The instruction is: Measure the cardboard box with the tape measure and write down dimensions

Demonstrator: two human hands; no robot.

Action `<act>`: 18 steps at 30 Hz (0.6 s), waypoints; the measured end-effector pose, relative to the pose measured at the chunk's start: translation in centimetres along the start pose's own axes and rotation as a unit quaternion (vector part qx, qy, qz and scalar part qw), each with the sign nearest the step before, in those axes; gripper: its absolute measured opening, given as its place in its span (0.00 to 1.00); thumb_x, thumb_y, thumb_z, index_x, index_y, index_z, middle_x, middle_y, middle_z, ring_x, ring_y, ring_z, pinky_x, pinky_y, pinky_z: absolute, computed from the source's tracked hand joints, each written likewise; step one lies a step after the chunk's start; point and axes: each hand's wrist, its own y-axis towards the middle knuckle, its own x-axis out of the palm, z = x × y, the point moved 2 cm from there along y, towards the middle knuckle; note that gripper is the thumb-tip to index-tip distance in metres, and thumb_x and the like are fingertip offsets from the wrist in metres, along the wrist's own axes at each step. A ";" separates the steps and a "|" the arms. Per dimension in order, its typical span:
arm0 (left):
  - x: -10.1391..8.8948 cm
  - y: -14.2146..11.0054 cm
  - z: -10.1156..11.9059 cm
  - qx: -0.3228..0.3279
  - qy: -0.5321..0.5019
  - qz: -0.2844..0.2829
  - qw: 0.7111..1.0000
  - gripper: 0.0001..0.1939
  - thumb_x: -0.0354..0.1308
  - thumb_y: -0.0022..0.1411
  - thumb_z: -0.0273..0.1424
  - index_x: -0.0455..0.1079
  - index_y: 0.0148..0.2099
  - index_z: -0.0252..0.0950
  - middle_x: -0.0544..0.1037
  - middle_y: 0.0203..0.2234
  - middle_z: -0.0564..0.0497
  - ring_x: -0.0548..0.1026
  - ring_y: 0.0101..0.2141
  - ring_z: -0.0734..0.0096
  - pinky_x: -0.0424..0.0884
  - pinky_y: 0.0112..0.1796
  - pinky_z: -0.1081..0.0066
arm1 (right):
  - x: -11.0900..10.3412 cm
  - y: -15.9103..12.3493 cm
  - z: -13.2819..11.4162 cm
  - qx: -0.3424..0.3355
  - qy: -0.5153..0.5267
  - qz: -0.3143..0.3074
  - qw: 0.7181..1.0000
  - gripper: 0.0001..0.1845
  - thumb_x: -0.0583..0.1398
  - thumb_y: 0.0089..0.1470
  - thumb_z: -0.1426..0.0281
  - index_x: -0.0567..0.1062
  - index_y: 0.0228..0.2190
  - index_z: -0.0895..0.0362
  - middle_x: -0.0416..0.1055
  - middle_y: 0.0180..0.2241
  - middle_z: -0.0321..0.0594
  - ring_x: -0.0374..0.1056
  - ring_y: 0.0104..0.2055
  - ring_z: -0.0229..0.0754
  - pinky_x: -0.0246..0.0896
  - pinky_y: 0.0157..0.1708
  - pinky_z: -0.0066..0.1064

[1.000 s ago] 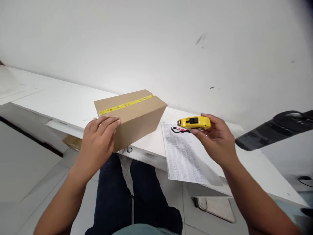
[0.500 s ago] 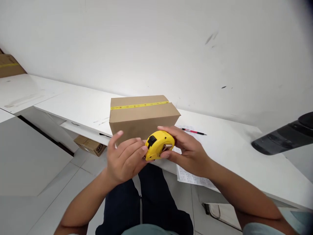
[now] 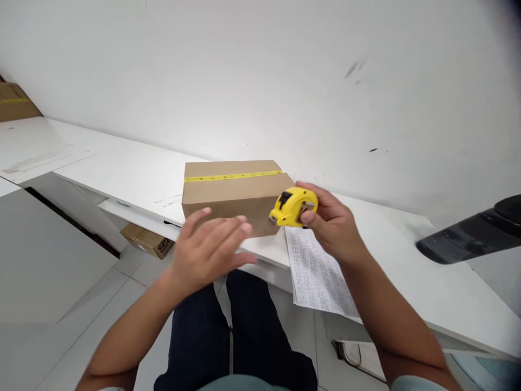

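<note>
Between the thumb and fingers of my right hand (image 3: 331, 220) is a yellow tape measure (image 3: 292, 207) with a black lock button, its blade drawn in. It is held up in front of the right end of a brown cardboard box (image 3: 236, 191), which sits on the white table with yellow printed tape along its top. My left hand (image 3: 214, 247) hovers before the box's near side, fingers spread and holding nothing. Under my right wrist lies a sheet of paper (image 3: 317, 274) covered in small writing, overhanging the table's front edge.
The white table (image 3: 394, 255) runs along the wall. A dark cylindrical object (image 3: 456, 239) juts in from the right. Another taped box (image 3: 17, 103) stands at the far left, and a small carton (image 3: 147, 240) is below the table on the left.
My left hand has left the box, met the tape measure, then come away open. My right hand brought the tape measure left to it, then up and right. The box has been turned squarer to me.
</note>
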 end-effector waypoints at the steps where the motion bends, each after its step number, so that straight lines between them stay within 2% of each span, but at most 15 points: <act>1: 0.7 0.5 1.4 0.003 -0.017 0.015 1.000 0.16 0.62 0.69 0.40 0.69 0.53 0.39 0.85 0.40 0.51 0.83 0.39 0.70 0.74 0.52 0.61 | 1.2 -0.6 -0.4 0.018 0.016 -0.028 0.999 0.30 0.70 0.53 0.53 0.77 0.56 0.45 0.78 0.53 0.42 0.75 0.52 0.48 0.76 0.51 0.40; 4: 2.1 0.4 3.7 -0.055 -0.026 0.057 0.997 0.08 0.62 0.69 0.30 0.71 0.49 0.39 0.85 0.35 0.53 0.82 0.33 0.74 0.73 0.50 0.66 | 3.3 -1.7 -0.9 0.067 0.058 -0.086 0.992 0.29 0.70 0.54 0.55 0.77 0.56 0.45 0.79 0.50 0.41 0.76 0.49 0.47 0.77 0.48 0.39; 6: 2.5 -0.5 3.7 -0.073 0.002 0.062 0.995 0.08 0.61 0.67 0.23 0.72 0.47 0.39 0.85 0.34 0.54 0.81 0.30 0.76 0.70 0.52 0.65 | 3.2 -1.9 -0.5 0.086 0.074 -0.084 0.990 0.29 0.70 0.54 0.55 0.77 0.56 0.45 0.79 0.49 0.41 0.76 0.49 0.46 0.78 0.47 0.38; 8: 2.5 -1.2 2.8 -0.076 0.032 0.063 0.995 0.08 0.60 0.66 0.20 0.72 0.45 0.38 0.84 0.32 0.54 0.79 0.28 0.76 0.67 0.53 0.63 | 2.1 -1.9 0.2 0.097 0.082 -0.058 0.990 0.29 0.71 0.53 0.56 0.78 0.55 0.45 0.79 0.48 0.41 0.76 0.45 0.45 0.78 0.41 0.35; 9: 2.4 -1.4 2.2 -0.078 0.038 0.066 0.994 0.07 0.60 0.67 0.22 0.72 0.45 0.38 0.84 0.31 0.54 0.79 0.28 0.76 0.68 0.53 0.63 | 1.5 -1.9 0.4 0.101 0.085 -0.042 0.990 0.29 0.72 0.52 0.56 0.78 0.55 0.45 0.79 0.47 0.40 0.76 0.42 0.44 0.78 0.36 0.33; 11: 2.3 -1.4 1.5 -0.081 0.030 0.060 0.994 0.08 0.63 0.68 0.31 0.71 0.48 0.39 0.84 0.32 0.51 0.80 0.31 0.71 0.70 0.50 0.63 | 0.7 -2.3 0.4 0.107 0.092 -0.014 0.990 0.28 0.72 0.52 0.56 0.79 0.54 0.44 0.79 0.44 0.39 0.74 0.36 0.41 0.75 0.28 0.29; 13: 2.3 -0.9 1.8 -0.060 -0.011 0.034 0.998 0.17 0.64 0.67 0.42 0.70 0.53 0.39 0.84 0.37 0.48 0.82 0.35 0.68 0.73 0.48 0.63 | 0.7 -3.1 -0.1 0.111 0.096 -0.011 0.989 0.27 0.72 0.52 0.57 0.79 0.53 0.43 0.79 0.44 0.38 0.74 0.36 0.40 0.75 0.28 0.28; 14: 2.4 -0.7 2.3 -0.043 -0.038 0.022 0.998 0.19 0.63 0.67 0.43 0.69 0.54 0.39 0.85 0.38 0.48 0.82 0.37 0.68 0.73 0.48 0.64 | 1.0 -3.6 -0.4 0.113 0.099 -0.023 0.988 0.27 0.73 0.51 0.58 0.80 0.53 0.43 0.80 0.44 0.38 0.75 0.37 0.41 0.76 0.30 0.29; 16: 2.5 -0.3 3.4 -0.013 -0.079 0.020 0.997 0.15 0.62 0.68 0.37 0.70 0.54 0.39 0.85 0.38 0.50 0.82 0.36 0.71 0.73 0.49 0.65 | 1.7 -4.5 -1.2 0.111 0.102 -0.058 0.987 0.27 0.73 0.52 0.57 0.80 0.53 0.44 0.80 0.44 0.39 0.77 0.39 0.42 0.78 0.34 0.30; 18: 2.4 -0.6 3.7 -0.014 -0.084 0.037 0.996 0.09 0.60 0.69 0.29 0.71 0.51 0.39 0.84 0.33 0.53 0.80 0.31 0.74 0.73 0.48 0.65 | 1.7 -4.9 -1.9 0.089 0.082 -0.070 0.990 0.28 0.72 0.52 0.58 0.79 0.54 0.44 0.80 0.44 0.39 0.77 0.40 0.43 0.78 0.36 0.31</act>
